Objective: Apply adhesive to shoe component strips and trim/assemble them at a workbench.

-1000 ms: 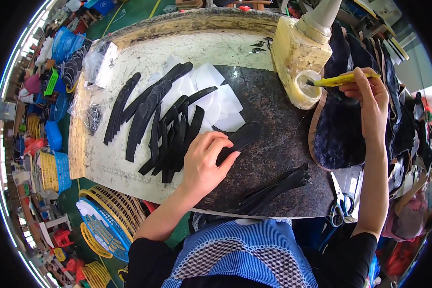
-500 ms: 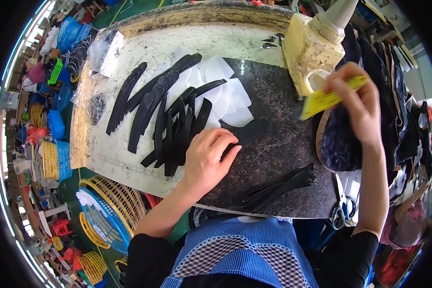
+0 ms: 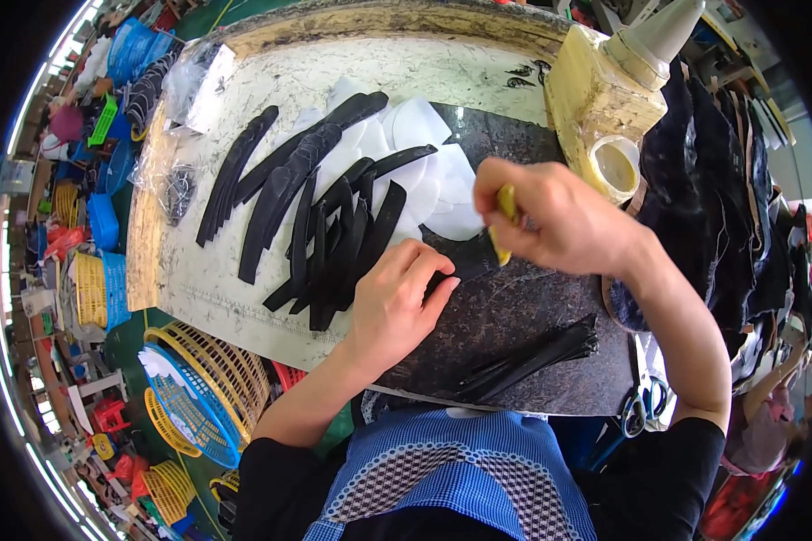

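Observation:
My left hand [image 3: 399, 296] has its thumb and fingers pinched on the edge of a dark, flat piece of material [image 3: 467, 258] lying on a dark speckled board [image 3: 514, 311]. A thin, flat yellow card [image 3: 505, 203] is gripped in my right hand [image 3: 564, 218], its lower edge down at the piece's right end. Left of the piece lies a loose heap of black strips [image 3: 363, 239], partly over rounded white sheets [image 3: 412, 126]. Nearer me, a bundle of black strips [image 3: 532, 361] rests on the board.
A stained yellowish block [image 3: 604, 90] with a cup-like opening [image 3: 615, 167] and a grey nozzle stands at back right. Scissors [image 3: 641, 406] lie at the near right edge. Dark pieces hang at right; baskets [image 3: 212, 370] stand left, below the table.
My right hand has swung left and inward with the yellow card, from beside the cup-like opening to the dark piece. My left hand has hardly moved.

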Motion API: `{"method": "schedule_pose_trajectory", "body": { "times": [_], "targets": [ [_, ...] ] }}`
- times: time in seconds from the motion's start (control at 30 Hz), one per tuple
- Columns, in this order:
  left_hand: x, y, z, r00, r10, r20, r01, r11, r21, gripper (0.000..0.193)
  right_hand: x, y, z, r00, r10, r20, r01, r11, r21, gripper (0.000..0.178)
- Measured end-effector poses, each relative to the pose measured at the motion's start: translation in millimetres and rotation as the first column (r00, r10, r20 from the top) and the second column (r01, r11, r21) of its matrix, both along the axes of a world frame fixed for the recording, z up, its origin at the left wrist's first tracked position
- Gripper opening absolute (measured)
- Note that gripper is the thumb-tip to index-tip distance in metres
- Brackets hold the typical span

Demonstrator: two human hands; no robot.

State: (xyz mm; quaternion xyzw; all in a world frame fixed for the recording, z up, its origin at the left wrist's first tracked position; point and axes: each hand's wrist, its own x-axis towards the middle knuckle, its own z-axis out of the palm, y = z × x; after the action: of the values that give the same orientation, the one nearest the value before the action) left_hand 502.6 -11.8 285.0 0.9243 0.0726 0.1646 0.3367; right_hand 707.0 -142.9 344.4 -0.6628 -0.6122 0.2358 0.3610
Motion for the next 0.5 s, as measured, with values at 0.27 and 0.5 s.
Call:
{"method": "schedule_pose_trajectory", "body": {
  "times": [0.27,0.5],
  "targets": [
    [0.7,4.5,4.5,0.998,-0.018,-0.063,0.014,0.998,-0.06,0.022,15.2,-21.5,-4.3,0.989,-0.114,0.091,0.116,0.993,-0.02,0.015],
    [-2.1,7.8,9.5,0.993,-0.01,-0.119,-0.01,0.986,-0.168,0.022,15.8,-18.7,17.8,0.986,-0.156,0.052,0.151,0.985,0.087,0.012]
  ]
}}
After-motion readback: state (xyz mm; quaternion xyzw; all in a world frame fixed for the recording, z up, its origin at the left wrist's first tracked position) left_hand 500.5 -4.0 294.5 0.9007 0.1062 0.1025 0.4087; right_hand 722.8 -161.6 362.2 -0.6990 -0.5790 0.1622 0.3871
